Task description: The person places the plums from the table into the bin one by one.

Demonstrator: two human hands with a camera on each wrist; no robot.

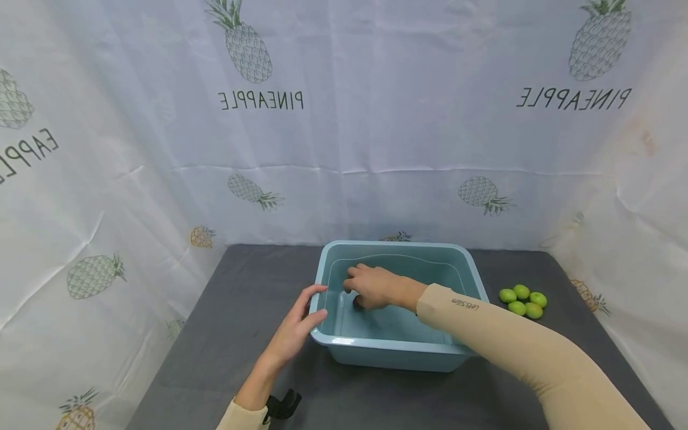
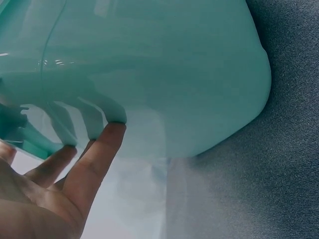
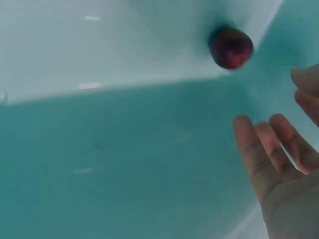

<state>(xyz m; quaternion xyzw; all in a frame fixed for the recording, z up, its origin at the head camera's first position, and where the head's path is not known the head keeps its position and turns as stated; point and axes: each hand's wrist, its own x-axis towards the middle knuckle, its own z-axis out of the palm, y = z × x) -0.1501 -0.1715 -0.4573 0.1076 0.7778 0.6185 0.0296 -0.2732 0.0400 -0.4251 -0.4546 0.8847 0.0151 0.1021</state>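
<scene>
A light blue plastic basin (image 1: 398, 343) stands on the dark table, its inside turned up toward me. At its left rim my left hand (image 1: 292, 334) grips the edge; in the left wrist view, fingers (image 2: 97, 164) touch the basin wall. My right hand (image 1: 376, 286) reaches down inside the basin, its fingers loosely bent and holding nothing. Near it on the basin floor lies a dark red round fruit, like a plum (image 3: 231, 48), partly hidden by the hand in the head view. The right wrist view shows a gap between this fruit and the fingers.
Several small green round fruits (image 1: 522, 301) lie grouped on the table to the right of the basin. A white curtain with pineapple prints (image 1: 387, 137) hangs behind the grey tabletop (image 1: 215, 352) and along both sides. My right forearm crosses the basin's right rim.
</scene>
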